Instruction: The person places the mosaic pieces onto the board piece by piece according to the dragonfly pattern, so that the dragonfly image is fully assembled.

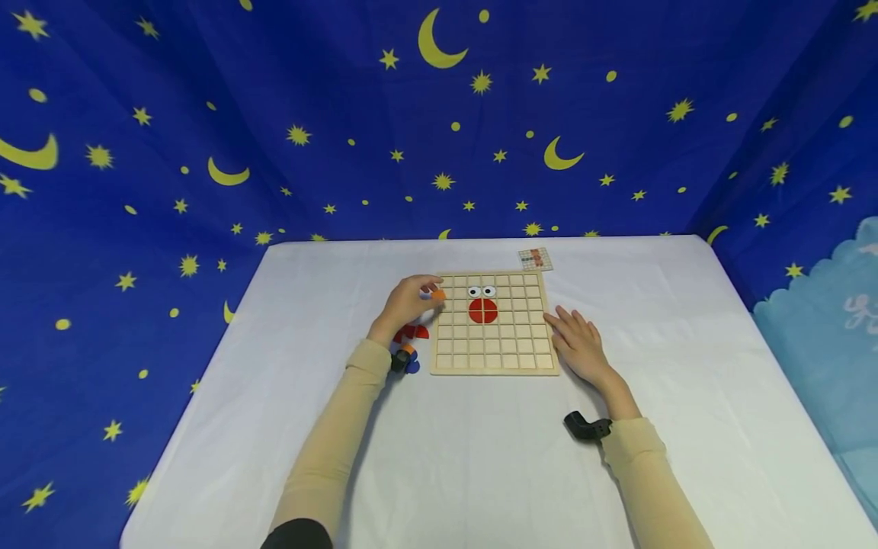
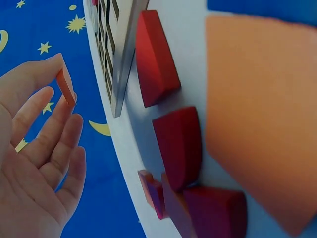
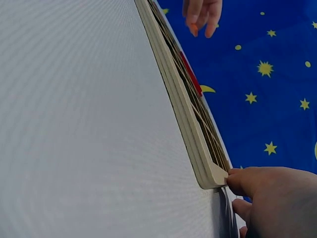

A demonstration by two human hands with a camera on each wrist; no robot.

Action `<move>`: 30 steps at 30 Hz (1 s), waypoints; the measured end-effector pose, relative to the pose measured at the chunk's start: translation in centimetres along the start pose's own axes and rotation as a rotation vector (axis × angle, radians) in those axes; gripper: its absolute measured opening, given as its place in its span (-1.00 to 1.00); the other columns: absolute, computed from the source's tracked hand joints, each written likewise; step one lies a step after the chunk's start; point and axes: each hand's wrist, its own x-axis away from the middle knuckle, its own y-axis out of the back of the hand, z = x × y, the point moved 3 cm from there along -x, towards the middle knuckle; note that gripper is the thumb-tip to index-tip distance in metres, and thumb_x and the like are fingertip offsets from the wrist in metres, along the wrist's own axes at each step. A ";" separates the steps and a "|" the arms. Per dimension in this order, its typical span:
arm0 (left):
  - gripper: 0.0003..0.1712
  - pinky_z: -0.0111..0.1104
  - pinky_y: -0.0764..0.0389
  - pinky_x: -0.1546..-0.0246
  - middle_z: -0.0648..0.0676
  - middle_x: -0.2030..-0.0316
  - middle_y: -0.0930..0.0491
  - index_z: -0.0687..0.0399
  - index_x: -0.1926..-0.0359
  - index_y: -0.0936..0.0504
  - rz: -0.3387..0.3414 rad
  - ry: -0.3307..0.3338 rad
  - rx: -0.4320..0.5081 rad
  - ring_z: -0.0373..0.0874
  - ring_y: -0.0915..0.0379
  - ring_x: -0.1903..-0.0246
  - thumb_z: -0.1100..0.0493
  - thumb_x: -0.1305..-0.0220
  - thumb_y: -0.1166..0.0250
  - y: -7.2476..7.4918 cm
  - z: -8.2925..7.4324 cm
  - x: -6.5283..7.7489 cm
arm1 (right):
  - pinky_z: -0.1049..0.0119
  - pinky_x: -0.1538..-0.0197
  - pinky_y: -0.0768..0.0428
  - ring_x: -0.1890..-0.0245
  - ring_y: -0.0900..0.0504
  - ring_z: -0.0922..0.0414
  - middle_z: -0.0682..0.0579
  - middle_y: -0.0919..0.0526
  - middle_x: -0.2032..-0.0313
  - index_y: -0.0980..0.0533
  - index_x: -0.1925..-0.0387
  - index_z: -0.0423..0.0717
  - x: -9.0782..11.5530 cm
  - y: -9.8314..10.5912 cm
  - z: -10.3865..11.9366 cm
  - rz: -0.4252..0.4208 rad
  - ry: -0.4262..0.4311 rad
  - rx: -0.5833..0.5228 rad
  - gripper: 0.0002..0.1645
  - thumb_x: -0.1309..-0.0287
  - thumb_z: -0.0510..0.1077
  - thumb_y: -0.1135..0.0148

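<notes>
The counter [image 1: 480,457] is covered by a smooth white cloth [image 1: 261,366], and it is backed by a deep blue curtain [image 1: 370,114] on which yellow moons, stars and dots are printed. At the far right, a pale blue cloth [image 1: 809,335] with a scalloped edge is hung over the blue. On the counter a square wooden board [image 1: 494,361], divided by a grid, is set down flat. In its upper part 2 white eye pieces [image 1: 474,291] are placed side by side, and just below them a disc is formed by 4 red quarter pieces [image 1: 476,316]. An orange piece [image 1: 437,295] is pinched between the thumb and fingertips of the left hand [image 1: 405,302], held raised at the board's left edge. The board's right edge is touched by the extended fingers of the right hand [image 1: 581,347], by which nothing is gripped. Beside the board's left edge, loose red pieces [image 1: 421,332] are gathered near blue pieces [image 1: 413,367]. A small printed card [image 1: 536,259] is laid behind the board. Both arms are covered by beige sleeves [image 1: 336,457].
</notes>
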 end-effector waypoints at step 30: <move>-0.47 -0.14 -0.51 -0.08 0.11 -0.02 -0.56 0.04 -0.24 -0.48 0.181 -0.038 0.010 -0.02 -0.49 -0.01 0.18 -0.23 -0.30 -2.1 -1.6 -1.4 | -0.25 -0.40 0.35 -0.48 0.22 -0.26 -0.21 0.02 -0.47 -0.15 -0.42 -0.04 -0.1 -0.1 -0.1 0.005 -0.014 -0.002 -0.42 -0.44 -0.03 0.21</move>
